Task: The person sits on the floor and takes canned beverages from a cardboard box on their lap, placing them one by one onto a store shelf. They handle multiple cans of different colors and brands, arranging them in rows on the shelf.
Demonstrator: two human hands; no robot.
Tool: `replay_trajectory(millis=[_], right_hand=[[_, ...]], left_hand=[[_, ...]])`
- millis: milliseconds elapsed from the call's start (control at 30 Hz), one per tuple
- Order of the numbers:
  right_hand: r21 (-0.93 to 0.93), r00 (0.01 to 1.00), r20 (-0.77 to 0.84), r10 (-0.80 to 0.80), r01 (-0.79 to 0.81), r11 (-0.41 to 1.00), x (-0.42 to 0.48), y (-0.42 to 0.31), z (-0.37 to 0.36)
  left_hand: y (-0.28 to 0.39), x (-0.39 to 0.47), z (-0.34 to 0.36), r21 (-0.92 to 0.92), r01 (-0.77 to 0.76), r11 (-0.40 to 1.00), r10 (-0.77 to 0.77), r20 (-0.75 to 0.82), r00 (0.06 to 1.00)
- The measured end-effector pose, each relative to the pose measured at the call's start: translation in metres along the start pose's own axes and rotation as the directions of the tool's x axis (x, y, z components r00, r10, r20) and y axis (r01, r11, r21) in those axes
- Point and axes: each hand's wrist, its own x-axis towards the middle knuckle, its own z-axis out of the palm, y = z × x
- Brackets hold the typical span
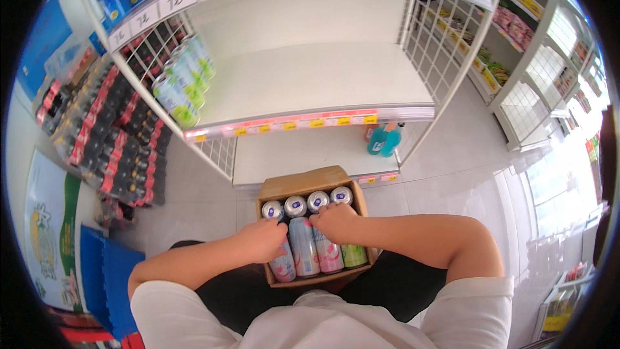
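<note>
An open cardboard box (300, 182) of tall drink cans stands before me, between my knees. Several upright cans (295, 206) fill its far side, and several pink-and-blue cans (304, 247) lean at the near side, beside a green one (354, 255). My left hand (267, 240) grips the top of the leftmost near can (282, 265). My right hand (335, 222) is curled over the top of a pink can (329, 254); its fingertips are partly hidden, so its hold is unclear. Green-and-white cans (179, 99) stand in a row at the left of the middle shelf.
A white metal shelf rack (310, 77) with wire mesh sides rises ahead. Blue-green bottles (385, 140) stand on its lower shelf at the right. Stacked packs of dark bottles (106, 135) are at the left, above a blue bin (104, 276). Another stocked rack (513, 58) stands at the right.
</note>
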Motion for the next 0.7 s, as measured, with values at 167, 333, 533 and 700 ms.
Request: replay_trajectory(millis=[167, 333, 533, 700], right_hand=[[-0.002, 0.999, 0.033, 0.021, -0.021, 1.000, 0.002, 0.003, 0.005], [-0.002, 0.999, 0.039, 0.011, -0.011, 1.000, 0.004, 0.001, 0.003], [-0.029, 1.000, -0.005, 0.003, -0.003, 1.000, 0.003, -0.003, 0.009], [-0.139, 0.939, -0.106, -0.327, 0.312, 0.940, 0.005, -0.015, 0.018]], left_hand=[[-0.012, 0.019, 0.008, -0.055, -0.072, 0.996, 0.075, 0.058, 0.996], [-0.017, 0.021, 0.005, -0.201, 0.002, 0.980, 0.018, 0.102, 0.995], [-0.002, 0.017, -0.012, -0.223, 0.150, 0.963, -0.077, 0.308, 0.948], [-0.018, 0.019, 0.018, -0.117, -0.068, 0.991, 0.081, 0.113, 0.990]])
